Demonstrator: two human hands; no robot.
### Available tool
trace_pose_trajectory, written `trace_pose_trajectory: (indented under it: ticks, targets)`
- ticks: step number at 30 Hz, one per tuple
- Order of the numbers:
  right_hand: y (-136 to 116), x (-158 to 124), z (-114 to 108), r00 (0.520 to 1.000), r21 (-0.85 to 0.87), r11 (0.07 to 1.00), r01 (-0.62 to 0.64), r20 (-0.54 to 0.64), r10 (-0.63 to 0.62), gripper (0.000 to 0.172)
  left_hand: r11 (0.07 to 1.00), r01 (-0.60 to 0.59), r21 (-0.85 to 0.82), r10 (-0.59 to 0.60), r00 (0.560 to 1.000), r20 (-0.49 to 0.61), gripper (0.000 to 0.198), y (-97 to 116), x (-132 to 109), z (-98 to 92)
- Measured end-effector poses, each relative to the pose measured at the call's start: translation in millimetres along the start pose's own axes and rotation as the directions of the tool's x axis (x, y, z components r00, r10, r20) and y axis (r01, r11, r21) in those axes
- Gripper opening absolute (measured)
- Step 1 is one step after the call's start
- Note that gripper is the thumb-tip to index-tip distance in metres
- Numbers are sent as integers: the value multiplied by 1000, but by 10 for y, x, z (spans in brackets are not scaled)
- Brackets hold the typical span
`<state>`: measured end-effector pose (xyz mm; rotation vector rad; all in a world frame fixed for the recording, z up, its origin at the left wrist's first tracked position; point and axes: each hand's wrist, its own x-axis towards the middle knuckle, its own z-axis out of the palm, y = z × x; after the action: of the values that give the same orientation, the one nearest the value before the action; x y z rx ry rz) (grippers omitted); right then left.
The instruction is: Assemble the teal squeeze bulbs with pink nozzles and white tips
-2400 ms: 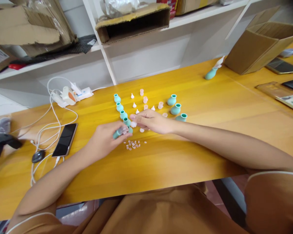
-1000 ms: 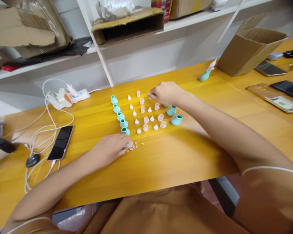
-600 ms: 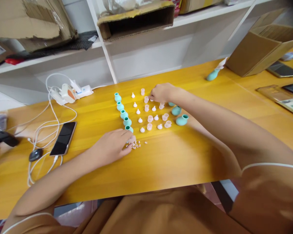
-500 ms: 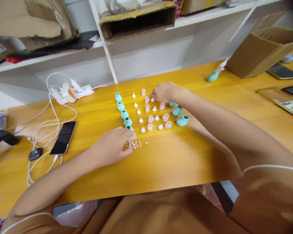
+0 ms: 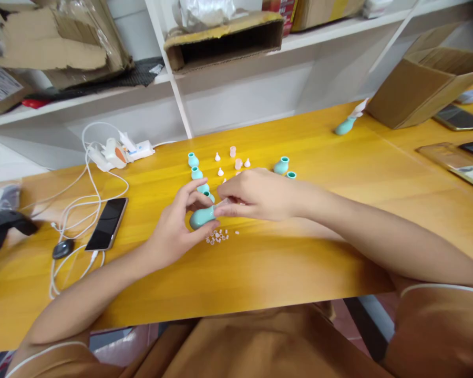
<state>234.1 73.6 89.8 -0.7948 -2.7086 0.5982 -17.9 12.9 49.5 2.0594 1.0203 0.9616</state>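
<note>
My left hand (image 5: 177, 223) is wrapped round a teal rubber bulb (image 5: 201, 218), lying sideways with its neck to the right. My right hand (image 5: 256, 194) pinches a small translucent plastic piece (image 5: 224, 203) against the bulb's neck; the fingers hide most of it. Just below the bulb lie several tiny clear rings (image 5: 218, 236). Beyond my hands a line of upright teal bulbs (image 5: 193, 160) runs along the left. White cone-shaped tips (image 5: 217, 157) and pinkish clear cups (image 5: 233, 151) stand in rows, partly covered by my right hand. More open-necked bulbs (image 5: 281, 166) are behind my right wrist.
A teal bulb with a clear nozzle (image 5: 345, 126) lies at the back right, by an open cardboard box (image 5: 421, 86). On the left are a phone (image 5: 107, 224), white cables and a power strip (image 5: 141, 149). White shelves (image 5: 236, 89) rise behind the table.
My left hand has lifted a teal bulb from the near end of the left row. My right hand has come back from the far rows to meet it at the bulb's neck.
</note>
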Motion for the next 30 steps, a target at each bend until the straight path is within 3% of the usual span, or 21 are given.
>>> trace_pose_trajectory:
  ticks: [5, 8, 10, 12, 13, 15, 17, 19, 22, 30]
  targets:
    - [-3, 37, 160, 975, 114, 971, 210, -100, -199, 51, 939, 121, -322, -103, 992, 73, 60, 28, 43, -47]
    - [67, 56, 185, 960, 349, 896, 276, -55, -274, 59, 881, 172, -441, -104, 979, 174, 55, 22, 65, -73]
    - [159, 72, 141, 967, 523, 816, 247, -77, -243, 71, 862, 169, -478, -70, 973, 219, 50, 2, 75, -70]
    - [308, 81, 23, 984, 542, 823, 171, -141, -111, 79, 862, 148, -485, -45, 975, 218, 45, -39, 84, -50]
    - [407, 80, -60, 983, 461, 881, 109, -179, -28, 80, 868, 137, -477, -45, 979, 199, 43, -67, 89, -38]
    - [646, 66, -238, 966, 87, 990, -110, -226, 128, 76, 891, 117, -439, -58, 988, 144, 40, -126, 99, -16]
    - [914, 48, -369, 907, -275, 879, -390, -281, 314, 70, 916, 96, -390, -59, 993, 107, 38, -178, 104, -2]
    - [1171, 40, -408, 828, -441, 701, -561, -294, 478, 65, 935, 88, -343, -57, 993, 98, 38, -211, 102, 2]
    - [1459, 63, -330, 777, -525, 597, -607, -235, 584, 61, 955, 89, -283, -60, 992, 108, 37, -232, 88, 0]
    - [1678, 175, -185, 769, -529, 612, -587, -129, 626, 60, 970, 80, -230, -54, 992, 118, 39, -275, 81, 3]
